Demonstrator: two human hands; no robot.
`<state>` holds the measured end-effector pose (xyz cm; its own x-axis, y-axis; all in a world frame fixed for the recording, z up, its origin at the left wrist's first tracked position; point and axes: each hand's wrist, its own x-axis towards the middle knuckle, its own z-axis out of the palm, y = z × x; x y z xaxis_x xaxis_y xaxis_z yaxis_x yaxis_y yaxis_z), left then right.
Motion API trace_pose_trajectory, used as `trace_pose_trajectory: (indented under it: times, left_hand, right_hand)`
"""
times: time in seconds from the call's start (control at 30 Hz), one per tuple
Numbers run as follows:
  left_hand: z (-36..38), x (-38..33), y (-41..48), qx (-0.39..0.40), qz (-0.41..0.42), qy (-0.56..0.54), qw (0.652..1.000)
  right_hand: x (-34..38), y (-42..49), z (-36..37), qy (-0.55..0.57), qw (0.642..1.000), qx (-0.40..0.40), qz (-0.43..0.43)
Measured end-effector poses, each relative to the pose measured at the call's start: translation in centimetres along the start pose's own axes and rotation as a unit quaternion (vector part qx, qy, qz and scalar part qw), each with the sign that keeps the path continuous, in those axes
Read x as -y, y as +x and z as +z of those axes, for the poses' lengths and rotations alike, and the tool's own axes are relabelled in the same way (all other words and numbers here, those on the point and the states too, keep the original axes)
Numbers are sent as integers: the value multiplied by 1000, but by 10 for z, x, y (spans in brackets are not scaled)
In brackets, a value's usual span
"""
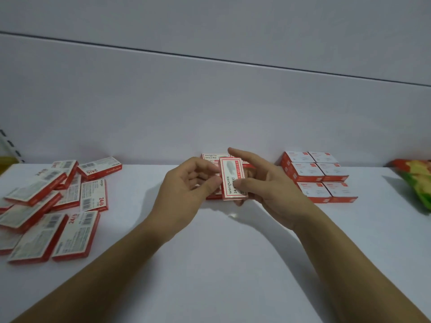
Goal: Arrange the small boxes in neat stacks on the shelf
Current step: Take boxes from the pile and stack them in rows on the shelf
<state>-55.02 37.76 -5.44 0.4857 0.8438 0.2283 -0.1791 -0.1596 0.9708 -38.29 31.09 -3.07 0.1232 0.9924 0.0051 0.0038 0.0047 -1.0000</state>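
Observation:
A flat red-and-white small box (233, 178) is held just above the middle of the white shelf (221, 252). My right hand (263, 183) grips its right side, thumb on the face and index finger straight. My left hand (186, 190) pinches its left edge with the thumb and curled fingers. Behind the held box lies a low stack of the same boxes (211, 157) against the back wall, mostly hidden by my hands. A loose pile of several such boxes (53, 206) is scattered at the left, some overlapping.
A neat block of smaller red-and-white boxes (319, 176) stands at the right near the back wall. A colourful green and yellow packet (417, 180) lies at the far right edge. The grey back wall (210, 101) closes the shelf behind.

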Motion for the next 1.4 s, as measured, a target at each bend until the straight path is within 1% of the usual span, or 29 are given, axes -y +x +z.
trace_pose_trajectory:
  times: [0.07, 0.17, 0.2, 0.3, 0.43, 0.5, 0.57, 0.67, 0.8, 0.87, 0.9, 0.97, 1.0, 1.07, 1.1, 1.13, 1.23, 1.33, 1.4]
  left_hand:
    - [1, -1, -1, 31, 3, 9, 999]
    - [6, 0, -4, 78, 9, 35, 996]
    - [8, 1, -5, 73, 11, 33, 997]
    - [10, 3, -3, 23, 12, 31, 999]
    - [3, 0, 1, -16, -3, -1, 1000]
    - [0, -1, 3, -33, -10, -21, 999]
    - [-2, -3, 5, -43, -15, -30, 999]
    - [-2, -3, 5, -42, -13, -19, 999]
    - [-2, 6, 5, -32, 17, 90, 995]
    - [-2, 11, 5, -54, 29, 129, 990]
    - [-2, 13, 6, -62, 40, 149, 986]
    - [-4, 19, 9, -49, 72, 214, 973]
    - [-6, 23, 11, -32, 96, 268, 958]
    - [-9, 31, 16, 1, 143, 398, 906]
    - [-11, 35, 18, 4, 157, 447, 881]
    - [-12, 37, 19, 1, 160, 477, 864]
    - [-12, 33, 19, -14, 135, 533, 835]
    - [-12, 33, 17, 6, 134, 574, 808]
    - [-10, 33, 17, 21, 127, 584, 801]
  right_hand:
    - [-2, 1, 2, 13, 999, -27, -20]
    - [-3, 1, 5, 60, 995, -77, -27]
    - [-3, 1, 6, 65, 993, -91, -27]
    - [-6, 1, 10, 77, 991, -112, -21]
    - [-4, 2, 8, 69, 989, -131, -14]
    - [-3, 2, 6, 45, 991, -125, -16]
    - [-3, 1, 4, -6, 994, -108, -29]
    - [-4, 0, 4, -60, 993, -88, -55]
    - [-6, 1, 2, -91, 991, -82, -58]
    - [-7, 2, 0, -168, 980, -85, -67]
    - [-8, 2, -1, -222, 967, -99, -77]
    - [-7, 4, -3, -301, 939, -137, -97]
    - [-6, 5, -4, -317, 931, -151, -104]
    - [-6, 7, -9, -348, 915, -170, -115]
    - [-7, 9, -14, -370, 904, -182, -115]
    - [-7, 10, -19, -386, 894, -198, -109]
    - [-8, 14, -38, -395, 882, -247, -73]
    - [-12, 16, -49, -399, 881, -251, -32]
    - [-15, 18, -50, -397, 885, -244, -12]
